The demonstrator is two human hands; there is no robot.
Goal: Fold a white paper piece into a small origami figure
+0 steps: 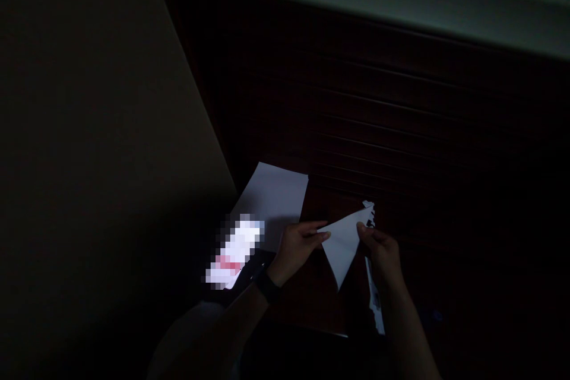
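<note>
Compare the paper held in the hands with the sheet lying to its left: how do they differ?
Shape: the held paper is roughly triangular; the flat sheet looks four-sided, though partly covered.
Pose: the held paper is pinched by the left hand and right hand; the flat sheet lies down.
Size: the held paper appears smaller than the flat sheet.
Shared: both look pale and plain.

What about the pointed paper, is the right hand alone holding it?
No, the left hand also pinches the pointed paper, at its left corner.
</note>
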